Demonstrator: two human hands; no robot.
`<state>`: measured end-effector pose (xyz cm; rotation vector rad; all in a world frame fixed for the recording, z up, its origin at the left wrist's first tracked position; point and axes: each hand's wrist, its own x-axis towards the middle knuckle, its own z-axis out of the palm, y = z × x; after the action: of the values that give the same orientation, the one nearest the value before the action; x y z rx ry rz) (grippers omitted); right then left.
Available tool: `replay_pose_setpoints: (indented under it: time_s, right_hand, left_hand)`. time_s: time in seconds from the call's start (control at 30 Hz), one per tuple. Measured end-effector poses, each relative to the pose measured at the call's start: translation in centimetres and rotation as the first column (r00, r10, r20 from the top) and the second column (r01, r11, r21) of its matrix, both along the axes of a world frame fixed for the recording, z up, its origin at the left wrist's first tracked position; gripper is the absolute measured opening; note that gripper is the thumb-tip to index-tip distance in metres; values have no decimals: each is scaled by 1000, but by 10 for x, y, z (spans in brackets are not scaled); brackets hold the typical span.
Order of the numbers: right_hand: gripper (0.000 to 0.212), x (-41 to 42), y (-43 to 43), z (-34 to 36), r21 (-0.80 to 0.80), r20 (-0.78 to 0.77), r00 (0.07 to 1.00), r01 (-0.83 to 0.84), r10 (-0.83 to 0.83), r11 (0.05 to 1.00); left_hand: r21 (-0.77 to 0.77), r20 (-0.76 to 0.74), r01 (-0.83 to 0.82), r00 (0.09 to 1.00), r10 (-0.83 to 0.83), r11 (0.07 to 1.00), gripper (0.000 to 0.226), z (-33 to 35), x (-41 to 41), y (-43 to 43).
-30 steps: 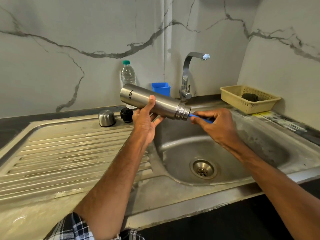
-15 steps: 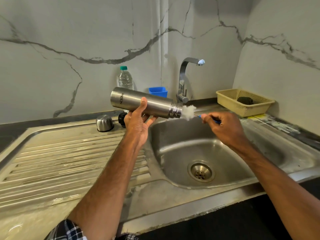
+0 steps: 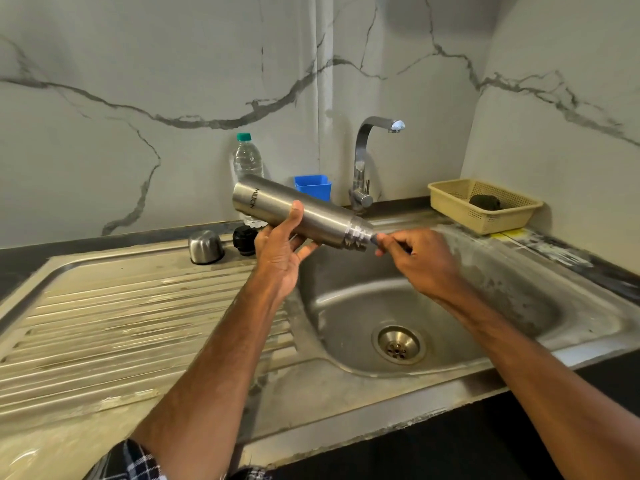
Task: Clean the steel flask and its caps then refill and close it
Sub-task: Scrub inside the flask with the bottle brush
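Fingers of left hand (image 3: 277, 259) clasp cylindrical brushed-steel flask (image 3: 311, 218), mouth over steel sink (image 3: 346, 306) for drainage; right hand (image 3: 422, 265) pinches dark brush handle (image 3: 375, 238).

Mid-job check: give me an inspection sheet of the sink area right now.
Surface: steel sink, ribbed drainboard, both stained.
Job's things: flask held sideways above the sink; steel cap and black cap on the drainboard.
Clutter: plastic bottle, blue cup, yellow basket holding a dark pad.
Hands: left hand grips flask; right hand pinches a handle at its mouth.
Cables: nothing seen.
Surroundings: tap, not running; veined wall.
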<state>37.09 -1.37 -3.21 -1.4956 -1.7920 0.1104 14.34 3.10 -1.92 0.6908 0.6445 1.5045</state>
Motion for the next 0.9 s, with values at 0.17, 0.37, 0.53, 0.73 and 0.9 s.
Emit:
replay_pose_setpoints:
  time_s: [0.17, 0.37, 0.53, 0.73, 0.9]
  right_hand:
    - [39, 28, -6, 12, -139, -254, 967, -30, -6, 990]
    - [39, 2, -2, 10, -250, -306, 948, -174, 93, 953]
    - [44, 35, -6, 11, -328, -395, 916, -208, 66, 922]
    - [32, 16, -4, 3, -291, -351, 920, -282, 172, 914]
    - [13, 25, -7, 2, -244, -165, 965, -243, 206, 939]
  left_hand:
    - [22, 47, -31, 998, 30, 999, 56, 3, -9, 6]
    - [8, -63, 26, 998, -26, 1000, 50, -2, 4, 0]
    - [28, -19, -8, 1000, 9, 1000, 48, -5, -12, 9]
    - [-13, -59, -23, 998, 22, 1000, 57, -11, -9, 12]
    - [-45, -26, -93, 995, 92, 995, 63, -16, -27, 19]
